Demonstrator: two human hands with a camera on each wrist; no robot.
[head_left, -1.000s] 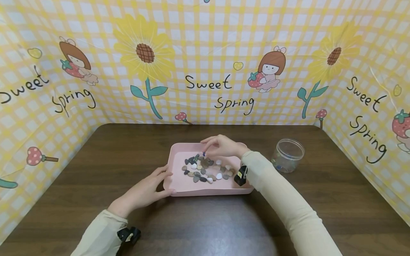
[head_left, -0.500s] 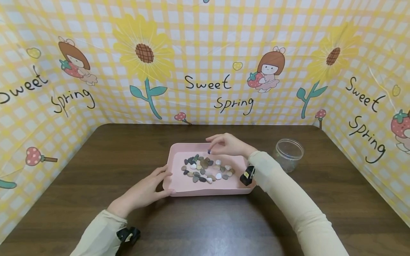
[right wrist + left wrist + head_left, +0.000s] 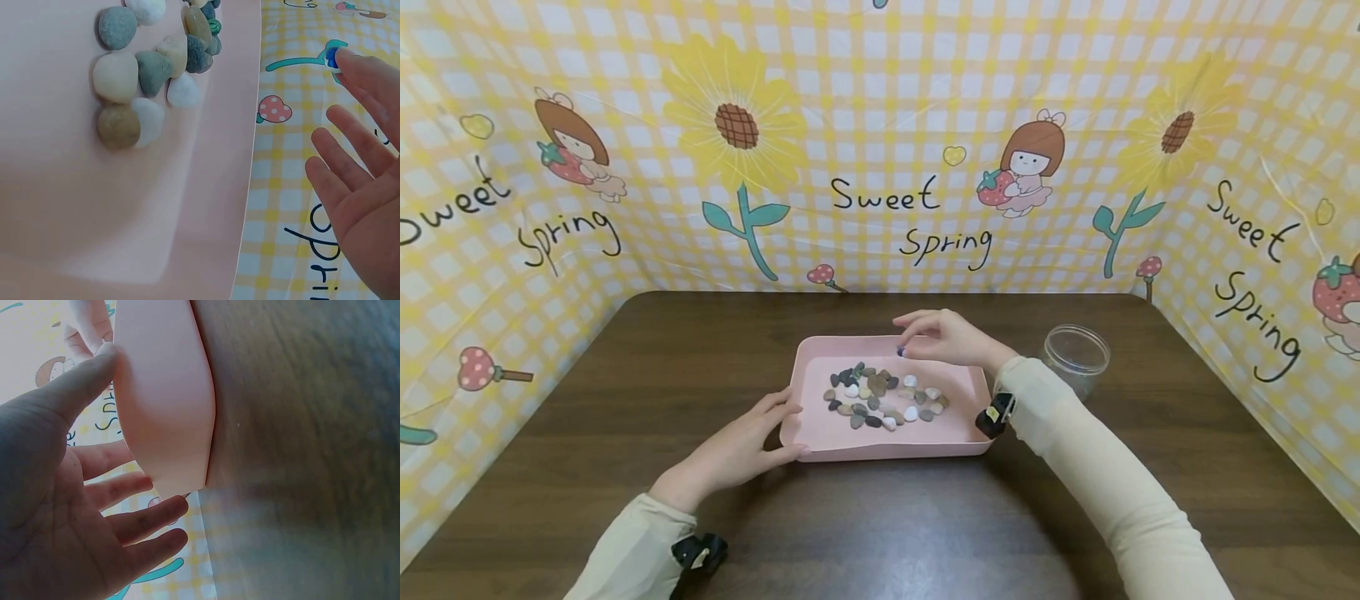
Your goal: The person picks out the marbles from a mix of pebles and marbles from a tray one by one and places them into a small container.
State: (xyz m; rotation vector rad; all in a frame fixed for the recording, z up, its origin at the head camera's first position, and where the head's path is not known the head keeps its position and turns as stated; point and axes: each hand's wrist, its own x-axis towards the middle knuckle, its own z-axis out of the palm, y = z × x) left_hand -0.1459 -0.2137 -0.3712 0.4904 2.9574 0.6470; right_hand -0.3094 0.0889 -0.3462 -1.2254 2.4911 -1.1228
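Observation:
Over the back edge of the pink tray [image 3: 887, 451], my right hand [image 3: 953, 337] pinches a small blue marble [image 3: 332, 57] between thumb and index finger; its other fingers are spread. My left hand [image 3: 737, 446] rests at the tray's front left corner. In the left wrist view its thumb [image 3: 94, 372] lies on the rim, with relaxed, fairly straight fingers touching the side wall. Inside the tray lie several pebbles [image 3: 877, 384] in grey, white, brown and black. A green-striped marble [image 3: 214, 26] sits among them in the right wrist view.
A clear round lidless jar [image 3: 1077, 348] stands right of the tray, partly hidden by the right sleeve [image 3: 1075, 442]. The dark wooden table [image 3: 880, 533] meets a yellow checked cloth [image 3: 880, 125] at the back and sides. Black cameras are strapped to both wrists.
My right hand has lifted the blue marble from beside the pebbles and moved it right and slightly back, toward the tray's rear edge. The left hand and the tray stay put.

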